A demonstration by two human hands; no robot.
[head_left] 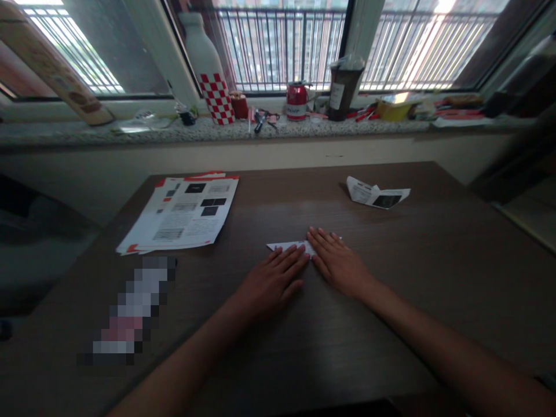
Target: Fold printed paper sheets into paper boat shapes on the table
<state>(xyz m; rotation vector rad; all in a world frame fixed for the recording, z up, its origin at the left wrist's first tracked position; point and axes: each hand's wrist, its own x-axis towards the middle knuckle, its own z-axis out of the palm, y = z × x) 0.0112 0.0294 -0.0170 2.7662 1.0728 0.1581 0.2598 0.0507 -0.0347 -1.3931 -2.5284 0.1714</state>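
The paper [284, 244] is pressed under the flat left hand [273, 281] and flat right hand [339, 262], its long side running left to right.

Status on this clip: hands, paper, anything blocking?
Left hand, right hand flat over folded paper. Paper on table, partly covered. Sheets, paper boat lie apart.

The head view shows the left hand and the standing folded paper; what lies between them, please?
The head view shows the right hand on another folded paper, then bare table beyond.
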